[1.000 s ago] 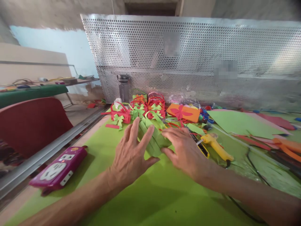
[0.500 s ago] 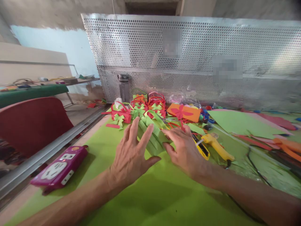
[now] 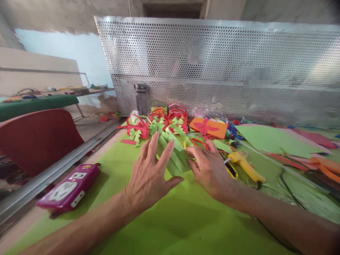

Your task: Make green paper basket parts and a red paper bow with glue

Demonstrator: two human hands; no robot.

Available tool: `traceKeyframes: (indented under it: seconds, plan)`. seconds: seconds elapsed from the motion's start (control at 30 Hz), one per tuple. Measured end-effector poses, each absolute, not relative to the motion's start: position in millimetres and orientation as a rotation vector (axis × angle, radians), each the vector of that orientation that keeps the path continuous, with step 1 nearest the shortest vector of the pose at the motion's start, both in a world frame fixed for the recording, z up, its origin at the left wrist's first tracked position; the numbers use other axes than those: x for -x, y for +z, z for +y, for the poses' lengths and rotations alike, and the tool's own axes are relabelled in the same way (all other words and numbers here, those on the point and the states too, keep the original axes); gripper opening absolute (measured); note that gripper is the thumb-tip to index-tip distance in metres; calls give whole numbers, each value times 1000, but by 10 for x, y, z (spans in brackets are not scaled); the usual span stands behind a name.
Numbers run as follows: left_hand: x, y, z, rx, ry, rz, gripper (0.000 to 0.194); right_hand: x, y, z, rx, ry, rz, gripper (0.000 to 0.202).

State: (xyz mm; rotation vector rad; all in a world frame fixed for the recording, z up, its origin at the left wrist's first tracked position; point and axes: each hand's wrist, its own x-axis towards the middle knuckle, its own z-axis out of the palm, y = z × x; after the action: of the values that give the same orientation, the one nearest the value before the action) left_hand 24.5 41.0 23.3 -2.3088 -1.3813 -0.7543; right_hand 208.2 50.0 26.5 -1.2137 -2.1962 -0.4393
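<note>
A small light-green paper bag [image 3: 174,159] with folded sides and a looped paper strip [image 3: 180,132] lies tilted between my two hands. My left hand [image 3: 150,173] is spread along its left side, fingers stretched out and thumb apart, holding nothing. At its right edge, my right hand [image 3: 209,168] has thumb and index finger closed in on the paper, the other fingers curled. Behind it stand several small red paper bags [image 3: 142,131] with green bows and looped handles. An orange paper piece with a red bow [image 3: 216,128] is beside them.
Green sheet [image 3: 170,219] covers the table. To the right lie a yellow glue gun [image 3: 247,166] with a black cord and paper sheets [image 3: 268,140]. At left are a purple power strip [image 3: 69,189] and a red chair [image 3: 39,141]. A bottle [image 3: 140,99] stands before a perforated metal panel [image 3: 170,53].
My right thumb and index finger have drawn closer together at the bag's right edge, and the bag has shifted slightly. My left hand stays spread. The whole view has shifted slightly.
</note>
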Motion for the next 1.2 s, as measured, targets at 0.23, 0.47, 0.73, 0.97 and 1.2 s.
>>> traceKeyframes:
  seconds: [0.23, 0.47, 0.73, 0.97, 1.2]
  plan:
    - [-252, 250, 398, 2279, -735, -1432, 87, -2085, 356, 389, 1055, -475, -2291, 34]
    - [-234, 240, 412, 2259, -730, -1419, 88, -2058, 357, 346, 1017, -511, -2280, 34]
    - [-233, 239, 394, 2230, -769, -1371, 97, -2054, 321, 364, 1054, -548, -2218, 30]
    - [-244, 228, 406, 2233, -760, -1337, 88, -2051, 387, 371, 1031, -256, -2159, 18]
    - [-239, 228, 396, 2256, -757, -1316, 92, -2077, 364, 456, 1051, -266, -2134, 16]
